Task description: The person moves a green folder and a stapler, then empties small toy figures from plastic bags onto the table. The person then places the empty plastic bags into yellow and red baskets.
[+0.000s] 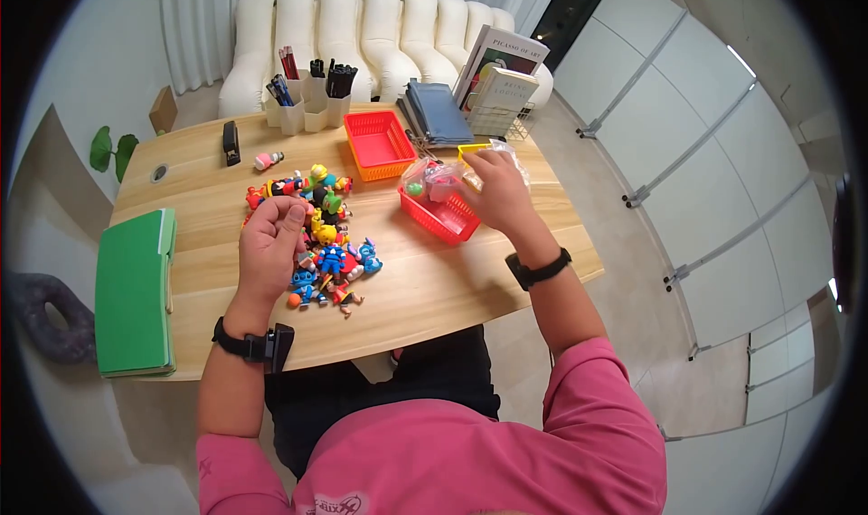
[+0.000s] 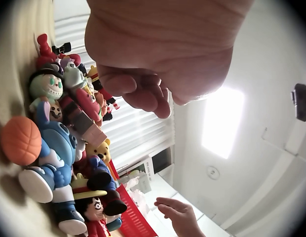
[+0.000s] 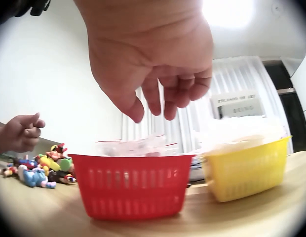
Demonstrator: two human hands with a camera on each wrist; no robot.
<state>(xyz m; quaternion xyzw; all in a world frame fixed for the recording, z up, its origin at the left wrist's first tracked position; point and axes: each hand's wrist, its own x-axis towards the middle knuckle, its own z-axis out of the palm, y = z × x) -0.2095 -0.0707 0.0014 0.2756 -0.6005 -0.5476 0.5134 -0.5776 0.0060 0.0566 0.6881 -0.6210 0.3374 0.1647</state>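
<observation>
My left hand [image 1: 268,242] hovers over a pile of small toy figures [image 1: 331,260], its fingers loosely curled with nothing between them. In the left wrist view, a blue figure [image 2: 58,140], an orange toy basketball [image 2: 21,140] and a figure in a straw hat [image 2: 94,210] lie below that hand. My right hand [image 3: 155,64] hangs in the air above a red basket [image 3: 133,187], fingers relaxed and slightly bent, holding nothing. Clear plastic bags [image 3: 138,147] fill this basket up to its rim. Beside it stands a yellow basket [image 3: 247,170] with more clear bags [image 3: 242,133].
Farther back are an orange-red basket [image 1: 380,146], white pen holders [image 1: 312,108], dark notebooks [image 1: 438,113] and books in a wire rack [image 1: 497,90]. A stapler [image 1: 231,144] and a lone pink-and-white figure [image 1: 268,160] lie back left. A green folder [image 1: 136,293] sits at the left edge.
</observation>
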